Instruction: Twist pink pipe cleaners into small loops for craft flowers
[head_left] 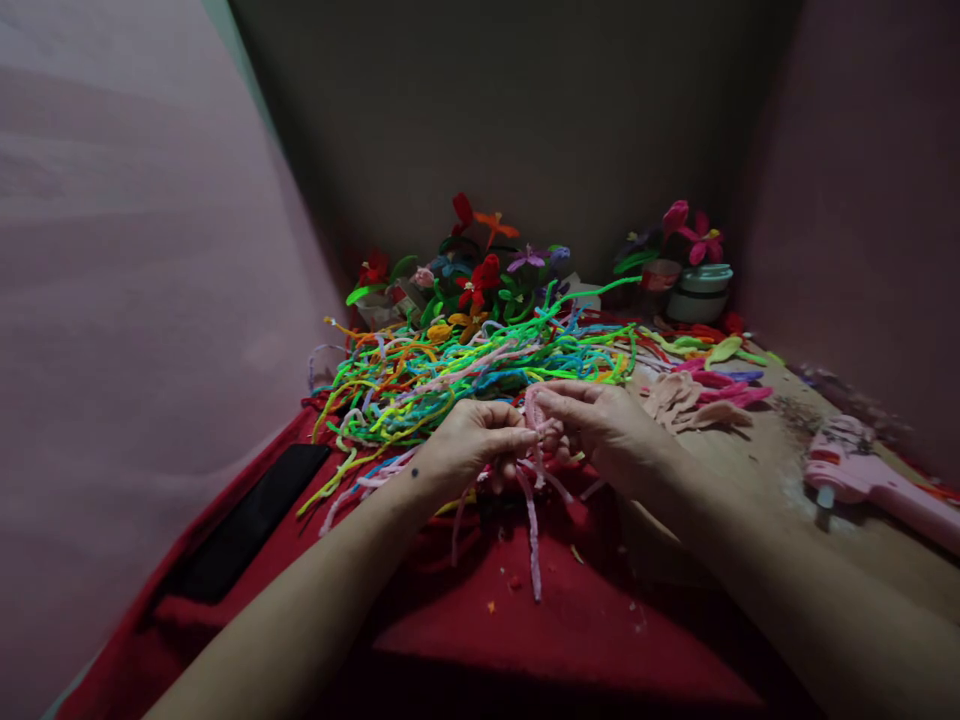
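- Curling into a narrow loop, the pink fuzzy piece (532, 410) sits between both hands over the red cloth (517, 645); the loop's bend faces 12 o'clock, its long axis close to the 12–6 line.
- Below the fingers a pink strand (534, 545) hangs nearly straight toward 6 o'clock; in this dim light I cannot tell whether it belongs to the looped piece.
- On the 9 o'clock side, the left hand (484, 440) has thumb and forefinger pressed together, pinching the piece low on the loop.
- On the 3 o'clock side, the right hand (592, 420) pinches the loop's upper edge between thumb and forefinger, other fingers curled beneath.
- Between 10 and 11 o'clock, just beyond the hands, spreads a heap of coloured stems (450, 375), with fuzzy flowers (480, 285) behind.
- Farther out: pale petals (694, 405) between 2 and 3, a pink glue gun (885, 490) near 3, a black phone (255, 520) between 8 and 9.
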